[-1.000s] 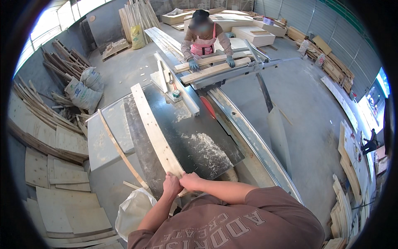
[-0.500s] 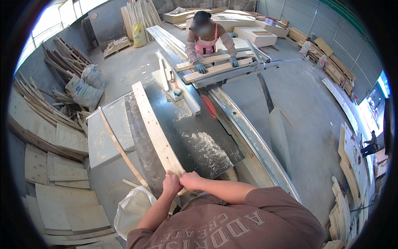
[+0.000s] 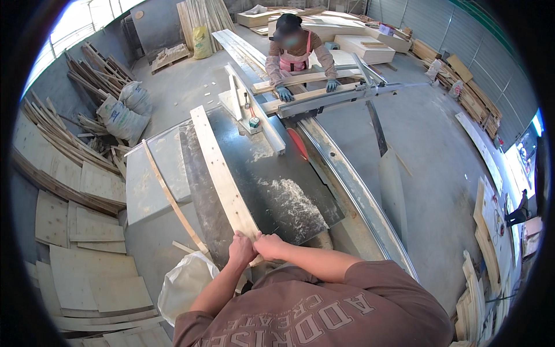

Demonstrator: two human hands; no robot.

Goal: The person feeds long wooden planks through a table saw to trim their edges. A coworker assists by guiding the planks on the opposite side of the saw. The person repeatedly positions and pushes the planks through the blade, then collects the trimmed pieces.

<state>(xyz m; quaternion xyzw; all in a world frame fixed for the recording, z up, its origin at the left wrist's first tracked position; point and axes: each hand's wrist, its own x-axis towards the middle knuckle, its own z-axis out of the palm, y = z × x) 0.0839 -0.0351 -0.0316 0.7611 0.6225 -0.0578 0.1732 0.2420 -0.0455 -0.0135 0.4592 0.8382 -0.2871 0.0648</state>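
Note:
A long pale wooden board [image 3: 221,173] lies lengthwise over the dark saw table [image 3: 248,168], its near end close to my body. My left hand [image 3: 243,250] is closed around the left side of that end. Right beside it, my right hand [image 3: 270,247] grips the same end from the right, thumbs close together. Fine sawdust [image 3: 295,208] is scattered on the tabletop right of the board. Farther off, a red blade guard or blade cover [image 3: 297,143] shows beside the sliding rail [image 3: 347,179]. Fingers under the board are hidden.
Across the saw, a co-worker in blue gloves [image 3: 284,93] holds boards [image 3: 315,92] on the sliding carriage. A tape measure [image 3: 254,122] rests by the fence [image 3: 269,130]. A thin strip [image 3: 173,199] lies left; a white sack [image 3: 188,283] stands by my left arm.
The whole view has shifted slightly, so the scene sits a little lower and to the right. Both my hands keep their hold on the board's near end.

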